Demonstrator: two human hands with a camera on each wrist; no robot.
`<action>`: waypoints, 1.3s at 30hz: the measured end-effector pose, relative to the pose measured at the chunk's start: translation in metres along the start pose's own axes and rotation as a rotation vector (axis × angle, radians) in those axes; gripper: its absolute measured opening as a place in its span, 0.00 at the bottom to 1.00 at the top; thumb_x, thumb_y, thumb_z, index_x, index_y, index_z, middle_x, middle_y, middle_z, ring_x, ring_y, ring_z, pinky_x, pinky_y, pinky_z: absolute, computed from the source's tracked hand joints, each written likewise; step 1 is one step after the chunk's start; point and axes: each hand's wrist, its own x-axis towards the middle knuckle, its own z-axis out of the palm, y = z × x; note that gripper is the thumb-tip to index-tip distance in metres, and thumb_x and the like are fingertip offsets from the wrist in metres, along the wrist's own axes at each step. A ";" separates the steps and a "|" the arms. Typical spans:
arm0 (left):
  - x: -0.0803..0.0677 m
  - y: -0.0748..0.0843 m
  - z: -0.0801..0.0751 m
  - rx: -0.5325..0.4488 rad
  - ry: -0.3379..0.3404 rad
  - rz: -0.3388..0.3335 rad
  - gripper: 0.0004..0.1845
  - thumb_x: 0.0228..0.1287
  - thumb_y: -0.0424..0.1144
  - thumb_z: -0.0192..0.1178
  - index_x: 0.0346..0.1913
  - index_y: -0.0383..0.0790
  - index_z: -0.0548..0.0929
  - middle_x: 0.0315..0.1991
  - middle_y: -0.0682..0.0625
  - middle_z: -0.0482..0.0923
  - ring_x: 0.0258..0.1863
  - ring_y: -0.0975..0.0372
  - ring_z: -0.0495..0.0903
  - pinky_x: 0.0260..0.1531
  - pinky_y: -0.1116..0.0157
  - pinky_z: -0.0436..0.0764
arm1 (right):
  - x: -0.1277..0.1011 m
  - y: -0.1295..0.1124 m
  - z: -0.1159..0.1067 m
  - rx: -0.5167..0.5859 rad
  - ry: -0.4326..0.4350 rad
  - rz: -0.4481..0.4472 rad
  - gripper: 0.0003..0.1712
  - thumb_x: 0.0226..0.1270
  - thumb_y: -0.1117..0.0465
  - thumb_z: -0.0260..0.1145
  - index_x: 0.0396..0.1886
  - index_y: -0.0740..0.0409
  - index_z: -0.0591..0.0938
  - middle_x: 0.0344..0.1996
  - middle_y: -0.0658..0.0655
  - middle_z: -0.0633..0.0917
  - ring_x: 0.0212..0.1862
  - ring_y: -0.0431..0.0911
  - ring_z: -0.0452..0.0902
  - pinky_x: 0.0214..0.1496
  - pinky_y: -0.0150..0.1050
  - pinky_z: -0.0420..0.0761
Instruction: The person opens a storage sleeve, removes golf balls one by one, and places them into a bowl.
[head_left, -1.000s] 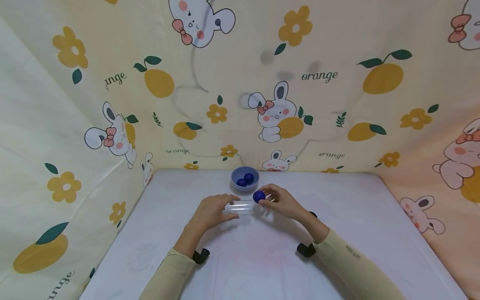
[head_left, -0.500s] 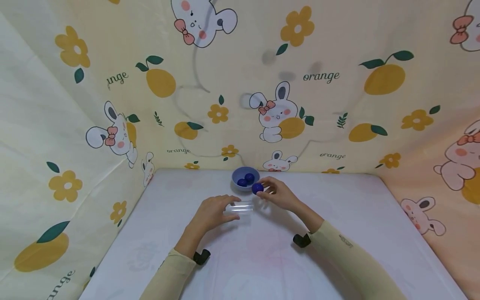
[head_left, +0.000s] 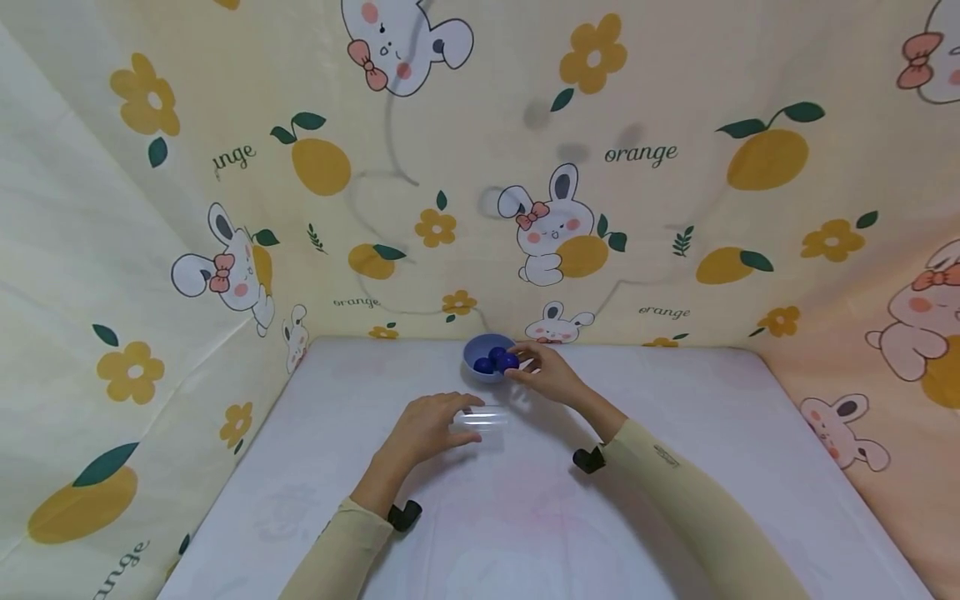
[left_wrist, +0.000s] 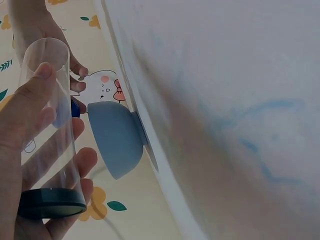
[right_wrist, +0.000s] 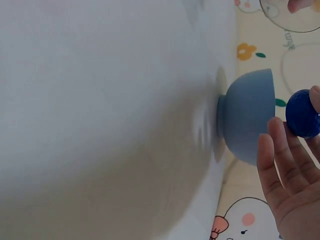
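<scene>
In the head view my left hand point(head_left: 427, 427) grips a clear plastic tube point(head_left: 486, 418) lying sideways over the table. The left wrist view shows the tube's dark base point(left_wrist: 52, 202) beside the palm, with thumb and fingers wrapped round the clear wall. My right hand point(head_left: 553, 373) pinches a dark blue ball point(right_wrist: 303, 114) between thumb and fingers, right at the rim of the light blue bowl point(right_wrist: 250, 116). Two more dark blue balls, one of them the left ball point(head_left: 483, 366), lie inside the bowl.
The white-covered table point(head_left: 495, 517) runs back to a curtain point(head_left: 465, 167) printed with rabbits and oranges, which also hangs at both sides. The bowl stands near the table's far edge. Black wrist-worn devices, such as the left one point(head_left: 405, 516), sit below each hand.
My right hand has carried the ball away from beside the tube's end, forward and slightly left to the bowl's rim. The left hand and tube have stayed nearly in place.
</scene>
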 end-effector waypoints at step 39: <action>0.002 0.000 0.006 -0.011 0.020 -0.025 0.28 0.65 0.60 0.76 0.64 0.55 0.84 0.52 0.54 0.83 0.50 0.59 0.84 0.48 0.56 0.85 | 0.017 0.016 -0.001 0.023 0.036 -0.096 0.24 0.73 0.68 0.73 0.64 0.72 0.79 0.52 0.70 0.88 0.54 0.61 0.85 0.58 0.57 0.83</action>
